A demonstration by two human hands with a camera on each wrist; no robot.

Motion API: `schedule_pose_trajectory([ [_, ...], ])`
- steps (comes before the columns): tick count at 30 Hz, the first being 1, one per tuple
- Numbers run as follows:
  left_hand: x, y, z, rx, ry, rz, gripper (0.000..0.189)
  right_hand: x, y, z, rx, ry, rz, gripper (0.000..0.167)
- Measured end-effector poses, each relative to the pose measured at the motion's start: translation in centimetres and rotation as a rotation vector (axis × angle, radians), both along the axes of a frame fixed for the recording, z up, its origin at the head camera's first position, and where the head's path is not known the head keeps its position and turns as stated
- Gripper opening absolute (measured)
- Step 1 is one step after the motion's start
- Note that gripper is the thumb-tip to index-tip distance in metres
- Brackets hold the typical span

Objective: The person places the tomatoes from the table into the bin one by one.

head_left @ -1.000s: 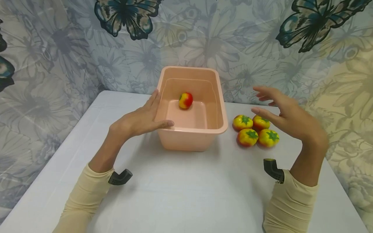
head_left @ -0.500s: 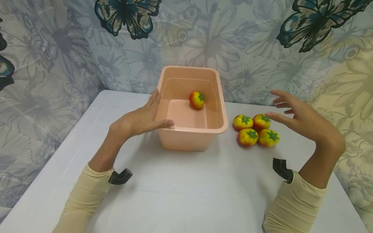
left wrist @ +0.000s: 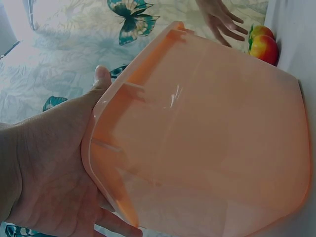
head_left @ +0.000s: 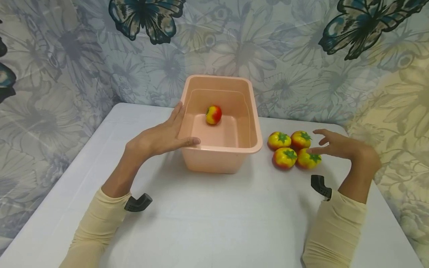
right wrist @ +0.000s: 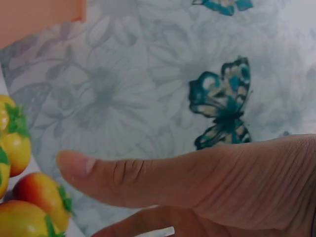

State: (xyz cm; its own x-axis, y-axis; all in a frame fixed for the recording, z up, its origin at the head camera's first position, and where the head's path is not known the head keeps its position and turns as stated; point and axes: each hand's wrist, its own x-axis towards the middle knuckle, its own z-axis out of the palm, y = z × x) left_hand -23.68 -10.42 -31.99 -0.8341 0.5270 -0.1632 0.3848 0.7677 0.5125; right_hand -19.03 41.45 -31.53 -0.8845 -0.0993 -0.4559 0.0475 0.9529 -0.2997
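Note:
A peach-coloured plastic tub (head_left: 214, 160) stands on the table, with one red-and-yellow toy fruit (head_left: 213, 115) on its floor. My left hand (head_left: 157, 139) rests against the tub's near left corner, thumb over the front rim and straight fingers along the left side. To the tub's right, several tomato-like toy fruits (head_left: 284, 158) with green star-shaped tops sit in a tight cluster. My right hand (head_left: 345, 146) hovers at the cluster's right side, fingers loosely bent and apart, holding nothing. Its thumb (right wrist: 79, 168) overlaps the near right fruit (head_left: 308, 159) in the head view; contact cannot be told.
A white cloth covers the table (head_left: 214, 216). Behind it hangs a floral backdrop (head_left: 241, 56) with butterflies, close to the tub's far side. Dark wrist mounts (head_left: 139, 203) stick out from both sleeves.
My right hand moved away to the right, then lowered beside the fruit cluster. The fruit inside the tub rolled right, then back left. My left hand and the tub stayed in place.

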Motion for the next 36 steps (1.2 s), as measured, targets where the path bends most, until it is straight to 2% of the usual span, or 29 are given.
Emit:
schedule_pose_trajectory([
  [5, 0.0, 0.0, -0.1, -0.017, 0.012, -0.003, 0.128, -1.1, 0.3, -1.1, 0.031, -0.152, -0.001, 0.093],
  [9, 0.0, 0.0, -0.1, -0.018, 0.022, -0.006, 0.128, -1.5, 0.5, -1.6, 0.045, -0.244, -0.040, 0.099],
  [22, 0.0, -0.1, -0.1, -0.006, 0.012, 0.007, 0.127, -2.0, 0.5, -2.6, 0.020, -0.312, -0.154, 0.105],
  [24, 0.0, -0.1, -0.1, -0.002, 0.012, 0.008, 0.128, -2.0, 0.6, -2.6, 0.013, -0.320, -0.168, 0.100],
  [30, 0.1, 0.0, 0.0, 0.002, 0.040, 0.013, 0.129, -1.7, 0.9, -2.8, 0.010, -0.305, -0.165, 0.073],
  [36, 0.2, 0.0, 0.0, -0.010, 0.044, 0.018, 0.130, -1.3, 1.0, -2.3, 0.033, -0.241, -0.128, 0.075],
])
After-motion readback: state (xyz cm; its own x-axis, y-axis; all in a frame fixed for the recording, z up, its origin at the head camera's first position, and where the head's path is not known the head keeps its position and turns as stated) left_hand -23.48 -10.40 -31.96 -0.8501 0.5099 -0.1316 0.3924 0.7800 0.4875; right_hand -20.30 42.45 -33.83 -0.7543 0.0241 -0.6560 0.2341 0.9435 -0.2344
